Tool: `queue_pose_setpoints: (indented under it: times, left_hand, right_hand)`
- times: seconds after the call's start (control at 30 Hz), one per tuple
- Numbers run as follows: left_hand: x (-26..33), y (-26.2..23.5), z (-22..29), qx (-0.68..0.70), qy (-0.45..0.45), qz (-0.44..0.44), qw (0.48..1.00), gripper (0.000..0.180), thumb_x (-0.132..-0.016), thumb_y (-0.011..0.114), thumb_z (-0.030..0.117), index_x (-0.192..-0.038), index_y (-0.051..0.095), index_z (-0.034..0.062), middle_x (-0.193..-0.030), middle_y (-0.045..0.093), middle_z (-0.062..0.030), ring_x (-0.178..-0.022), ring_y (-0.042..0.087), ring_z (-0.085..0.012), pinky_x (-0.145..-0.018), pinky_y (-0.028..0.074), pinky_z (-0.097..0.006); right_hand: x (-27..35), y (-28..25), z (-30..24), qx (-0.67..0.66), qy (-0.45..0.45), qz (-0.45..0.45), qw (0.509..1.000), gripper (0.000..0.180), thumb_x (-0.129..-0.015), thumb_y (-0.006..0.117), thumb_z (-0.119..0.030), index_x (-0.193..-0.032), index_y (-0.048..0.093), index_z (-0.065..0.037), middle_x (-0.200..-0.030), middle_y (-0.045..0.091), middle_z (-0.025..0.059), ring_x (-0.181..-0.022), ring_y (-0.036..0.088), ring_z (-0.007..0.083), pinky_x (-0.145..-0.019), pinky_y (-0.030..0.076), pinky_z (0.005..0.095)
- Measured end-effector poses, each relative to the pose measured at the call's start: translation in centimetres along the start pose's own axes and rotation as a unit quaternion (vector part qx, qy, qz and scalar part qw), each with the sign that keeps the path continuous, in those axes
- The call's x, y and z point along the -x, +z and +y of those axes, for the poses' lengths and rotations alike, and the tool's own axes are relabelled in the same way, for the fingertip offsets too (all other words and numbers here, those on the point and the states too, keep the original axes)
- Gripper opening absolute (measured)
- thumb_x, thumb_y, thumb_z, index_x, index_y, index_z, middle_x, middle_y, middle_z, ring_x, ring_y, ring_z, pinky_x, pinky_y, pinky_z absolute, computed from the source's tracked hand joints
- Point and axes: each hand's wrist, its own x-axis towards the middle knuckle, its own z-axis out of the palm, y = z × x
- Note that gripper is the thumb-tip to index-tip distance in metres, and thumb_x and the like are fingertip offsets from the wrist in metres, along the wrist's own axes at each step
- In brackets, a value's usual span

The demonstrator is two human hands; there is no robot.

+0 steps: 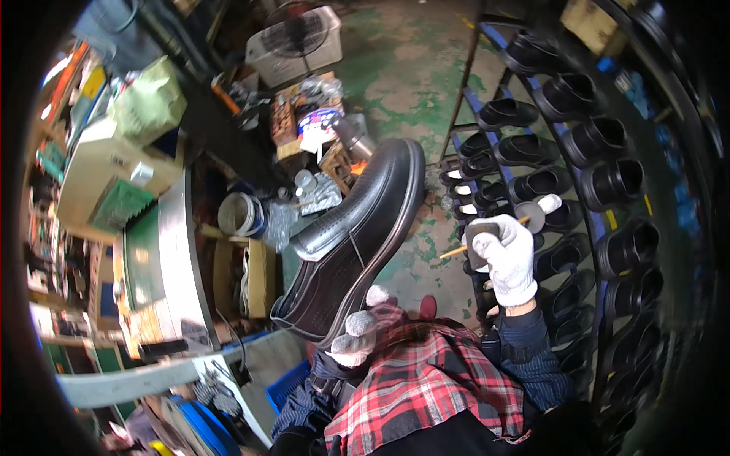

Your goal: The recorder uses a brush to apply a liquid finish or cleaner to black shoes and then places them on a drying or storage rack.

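A black slip-on shoe (pixel 372 205) with a perforated upper fills the middle of the view, tilted with its toe up and its heel low. My left hand (pixel 356 342), in a white and grey glove, grips it by the sole near the heel. Off to the right my right hand (pixel 508 262), also white-gloved, closes around a thin wooden stick (pixel 454 252). A grey round disc (pixel 531 217) and a white tip (pixel 549 203) sit at the stick's far end. Shoe and stick are apart. The fingers partly hide the stick's middle.
On the right stands a rack (pixel 566 144) with several rows of black shoes. A machine with a pale curved edge (pixel 186 258) is at left, beside a white bucket (pixel 242 214). Further back are a fan (pixel 293 34) and boxes over worn green floor (pixel 395 83).
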Motion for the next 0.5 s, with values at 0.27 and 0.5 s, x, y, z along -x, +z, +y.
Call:
queue_pose_setpoints:
  times: [0.27, 0.5]
  left_hand:
    - [-7.0, 2.5, 2.3, 0.025, -0.195, 0.114, 0.974, 0.069, -0.1, 0.051, 0.037, -0.15, 0.025, -0.0043, -0.112, 0.06, -0.0257, -0.061, 0.066, -0.0257, -0.049, 0.056, -0.027]
    - [-11.5, -0.5, -1.6, 0.012, -0.279, 0.131, 0.951, 0.073, -0.1, 0.051, 0.045, -0.155, 0.021, 0.006, -0.151, 0.029, -0.0325, -0.109, 0.058, -0.0348, -0.071, 0.061, -0.038]
  right_hand:
    - [7.5, -1.7, 2.8, 0.057, 0.008, 0.161, 0.985, 0.019, -0.083, 0.07, -0.005, -0.1, 0.07, 0.003, -0.083, 0.069, 0.0037, -0.075, 0.063, 0.0097, -0.069, 0.05, 0.0241]
    - [16.5, -3.0, 2.9, 0.073, 0.037, 0.305, 0.949, 0.018, -0.081, 0.071, -0.005, -0.098, 0.071, 0.003, -0.085, 0.069, 0.0058, -0.079, 0.064, 0.013, -0.073, 0.051, 0.0264]
